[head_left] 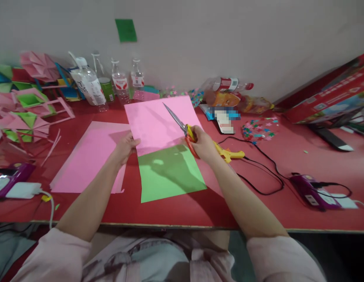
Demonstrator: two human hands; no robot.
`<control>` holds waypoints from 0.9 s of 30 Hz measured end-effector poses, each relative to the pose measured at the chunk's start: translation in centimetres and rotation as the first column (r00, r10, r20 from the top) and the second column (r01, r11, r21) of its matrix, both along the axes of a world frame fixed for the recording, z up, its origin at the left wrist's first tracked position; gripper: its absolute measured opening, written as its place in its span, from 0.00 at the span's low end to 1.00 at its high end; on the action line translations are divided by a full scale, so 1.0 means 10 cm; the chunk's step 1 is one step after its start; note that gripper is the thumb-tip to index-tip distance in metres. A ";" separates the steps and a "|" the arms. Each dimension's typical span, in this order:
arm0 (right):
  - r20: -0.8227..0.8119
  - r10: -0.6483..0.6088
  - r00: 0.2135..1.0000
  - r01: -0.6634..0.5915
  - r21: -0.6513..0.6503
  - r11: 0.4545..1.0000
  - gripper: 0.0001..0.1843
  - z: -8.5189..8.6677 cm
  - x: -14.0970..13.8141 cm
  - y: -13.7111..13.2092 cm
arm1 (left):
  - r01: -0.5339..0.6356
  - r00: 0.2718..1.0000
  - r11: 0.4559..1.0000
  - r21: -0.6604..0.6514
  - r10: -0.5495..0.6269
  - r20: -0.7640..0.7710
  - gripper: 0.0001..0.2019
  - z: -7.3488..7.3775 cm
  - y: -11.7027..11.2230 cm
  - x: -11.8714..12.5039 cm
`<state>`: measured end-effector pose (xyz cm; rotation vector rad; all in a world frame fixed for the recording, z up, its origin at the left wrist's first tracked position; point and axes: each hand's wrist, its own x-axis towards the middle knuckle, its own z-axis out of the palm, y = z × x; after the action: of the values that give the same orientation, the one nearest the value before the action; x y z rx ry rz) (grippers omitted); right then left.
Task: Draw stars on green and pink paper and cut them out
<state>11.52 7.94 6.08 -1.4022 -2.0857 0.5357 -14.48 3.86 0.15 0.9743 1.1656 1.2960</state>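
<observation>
My left hand (pixel 127 147) pinches the left edge of a pink paper sheet (pixel 158 121) and holds it tilted up over the red table (pixel 273 180). My right hand (pixel 203 144) grips scissors (pixel 182 126) with orange and yellow handles; their blades point up and left across the pink sheet. A green paper sheet (pixel 170 174) lies flat under the pink one, near me. Another pink sheet (pixel 89 158) lies flat to the left.
Several plastic bottles (pixel 91 84) stand at the back by the wall. Folded paper shapes (pixel 26 105) crowd the far left. A yellow glue gun (pixel 231 154) with black cord lies right of my hand, beside confetti stars (pixel 260 129), a purple device (pixel 309 188) and a red box (pixel 331 98).
</observation>
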 end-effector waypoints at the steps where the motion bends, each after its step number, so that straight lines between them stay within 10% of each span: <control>1: 0.038 0.046 0.998 -0.042 -0.110 0.993 0.16 -0.01 0.02 -0.08 | -0.039 0.999 0.999 0.024 0.038 0.016 0.23 -0.01 0.02 0.00; 7: 0.191 0.340 0.921 -0.233 -0.430 0.872 0.22 -0.08 0.12 -0.39 | -0.238 0.971 0.948 0.213 0.228 0.071 0.20 -0.01 0.01 0.08; 27: -0.004 0.259 0.966 -0.218 -0.553 0.804 0.26 -0.13 0.05 -0.53 | -0.337 0.941 0.907 0.254 0.331 0.066 0.11 0.15 -0.22 0.44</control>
<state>11.99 2.66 4.80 -1.4700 -2.2866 1.2980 -10.10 1.70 1.68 0.9724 1.2006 1.7675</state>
